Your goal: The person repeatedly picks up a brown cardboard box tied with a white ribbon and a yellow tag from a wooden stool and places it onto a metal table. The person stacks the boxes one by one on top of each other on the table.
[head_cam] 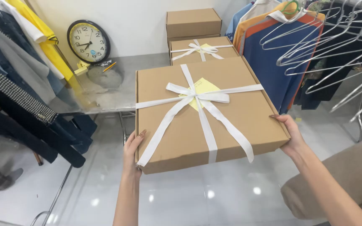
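A flat brown cardboard box (pixel 239 113) tied with a white ribbon bow over a yellow note is held up in the air in front of me. My left hand (pixel 131 152) grips its near left corner from the side. My right hand (pixel 290 134) grips its right edge. Both hands are closed on the box, fingers partly hidden beneath it.
A metal table (pixel 122 83) behind carries a similar ribboned box (pixel 202 50), a plain box (pixel 192 21) stacked further back, and a round wall clock (pixel 88 41) leaning on the wall. Clothes hang on a rack at left (pixel 17 96); garments and empty wire hangers (pixel 332 37) hang at right. Glossy white floor below.
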